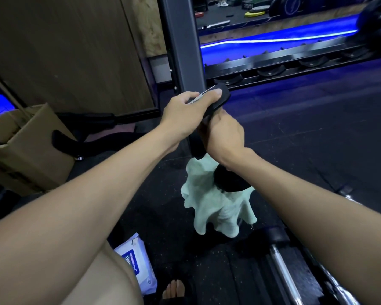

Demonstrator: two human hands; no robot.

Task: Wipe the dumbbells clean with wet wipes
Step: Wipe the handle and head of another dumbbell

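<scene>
The left hand is curled around the top black end of a dumbbell, with the thumb pressed on its edge. The right hand is wrapped around the middle of the dumbbell, just under the left hand, and a pale green cloth hangs down around the dumbbell's bottom end, above the dark floor. A white and blue pack of wet wipes lies on the floor near the person's knee, and a brown cardboard box sits off to the left.
</scene>
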